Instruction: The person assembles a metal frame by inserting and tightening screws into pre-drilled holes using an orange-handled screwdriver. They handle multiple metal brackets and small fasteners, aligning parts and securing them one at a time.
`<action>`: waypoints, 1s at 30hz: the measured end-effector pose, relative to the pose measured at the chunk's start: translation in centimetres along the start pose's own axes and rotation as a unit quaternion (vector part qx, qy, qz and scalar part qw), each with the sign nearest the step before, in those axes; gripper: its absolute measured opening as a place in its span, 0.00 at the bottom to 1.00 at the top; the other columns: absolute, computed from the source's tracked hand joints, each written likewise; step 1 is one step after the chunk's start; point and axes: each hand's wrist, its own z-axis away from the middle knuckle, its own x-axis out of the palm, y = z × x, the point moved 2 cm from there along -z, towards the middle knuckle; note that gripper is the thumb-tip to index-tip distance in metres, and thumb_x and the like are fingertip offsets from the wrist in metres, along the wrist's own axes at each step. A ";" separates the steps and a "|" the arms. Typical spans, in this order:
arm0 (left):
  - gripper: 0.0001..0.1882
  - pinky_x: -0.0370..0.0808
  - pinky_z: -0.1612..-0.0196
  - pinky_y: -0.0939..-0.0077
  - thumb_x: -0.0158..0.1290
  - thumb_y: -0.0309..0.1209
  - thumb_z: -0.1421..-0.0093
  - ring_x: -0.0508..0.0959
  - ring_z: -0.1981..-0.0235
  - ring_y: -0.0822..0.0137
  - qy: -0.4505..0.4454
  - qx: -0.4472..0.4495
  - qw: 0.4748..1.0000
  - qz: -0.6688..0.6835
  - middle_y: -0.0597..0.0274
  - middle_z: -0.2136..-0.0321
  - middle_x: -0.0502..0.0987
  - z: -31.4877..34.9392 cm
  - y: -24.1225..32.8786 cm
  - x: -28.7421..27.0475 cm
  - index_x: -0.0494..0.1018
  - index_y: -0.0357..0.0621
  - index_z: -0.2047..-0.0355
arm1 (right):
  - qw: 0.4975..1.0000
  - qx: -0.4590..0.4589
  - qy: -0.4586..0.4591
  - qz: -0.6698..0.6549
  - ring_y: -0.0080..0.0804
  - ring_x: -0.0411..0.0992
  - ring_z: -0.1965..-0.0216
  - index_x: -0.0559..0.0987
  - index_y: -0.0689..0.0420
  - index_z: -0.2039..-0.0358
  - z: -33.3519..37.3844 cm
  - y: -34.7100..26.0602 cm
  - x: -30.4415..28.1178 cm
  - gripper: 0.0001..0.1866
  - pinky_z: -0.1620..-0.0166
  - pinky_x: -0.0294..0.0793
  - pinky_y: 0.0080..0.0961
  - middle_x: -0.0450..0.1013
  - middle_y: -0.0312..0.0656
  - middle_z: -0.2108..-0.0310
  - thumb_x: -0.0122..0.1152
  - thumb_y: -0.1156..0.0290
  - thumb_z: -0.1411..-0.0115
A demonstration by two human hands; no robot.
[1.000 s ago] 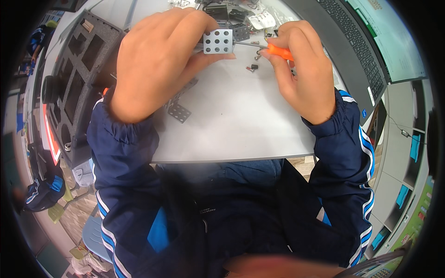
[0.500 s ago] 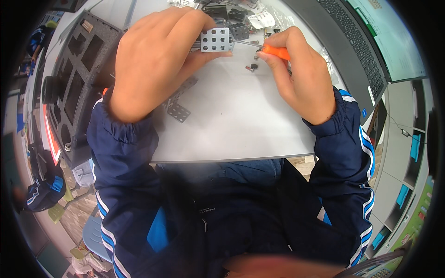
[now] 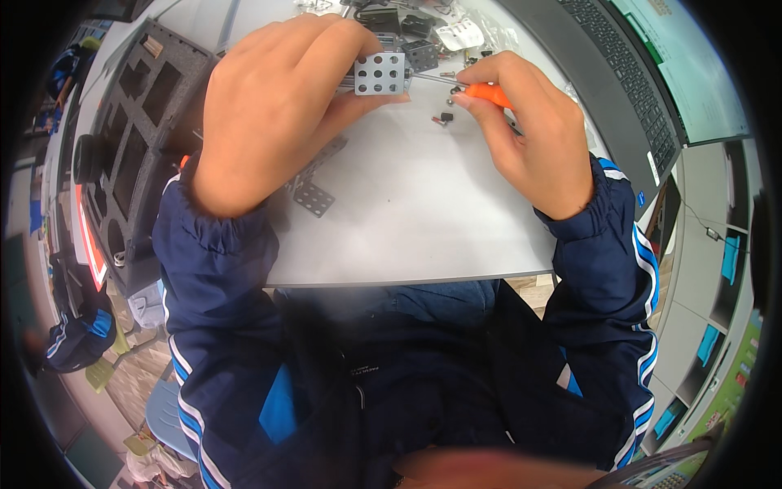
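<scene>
At the far middle of the table, my left hand (image 3: 273, 106) is closed around a grey metal bracket (image 3: 381, 74) with rows of round holes; its fingers hide much of the part. My right hand (image 3: 533, 134) grips an orange-handled screwdriver (image 3: 490, 94) between thumb and forefinger. Its thin shaft points left, and the tip meets the bracket's right side. Whether a screw sits there is too small to tell. Another perforated metal plate (image 3: 314, 199) lies on the table under my left wrist. Small screws and a black piece (image 3: 446, 118) lie between my hands.
A dark foam-lined case (image 3: 134, 138) stands at the left. An open laptop (image 3: 619, 73) takes up the right side. Beyond my hands lie clear plastic bags (image 3: 464, 34) and dark metal parts (image 3: 419, 55). The white table's (image 3: 407, 220) near edge is just before my lap.
The bracket in my left hand has tilted slightly and dropped a little nearer. My right hand has shifted slightly nearer with the screwdriver, its fingers repositioned on the handle.
</scene>
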 end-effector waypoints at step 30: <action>0.18 0.74 0.67 0.68 0.72 0.33 0.53 0.79 0.70 0.57 -0.009 -0.012 1.000 0.006 0.61 0.71 0.79 -0.1 0.2 0.0 0.76 0.43 0.65 | 0.999 -0.011 0.017 -0.035 0.35 0.77 0.65 0.86 0.55 0.54 -0.5 0.7 -0.7 0.17 0.59 0.76 0.25 0.79 0.41 0.67 0.70 0.81 0.44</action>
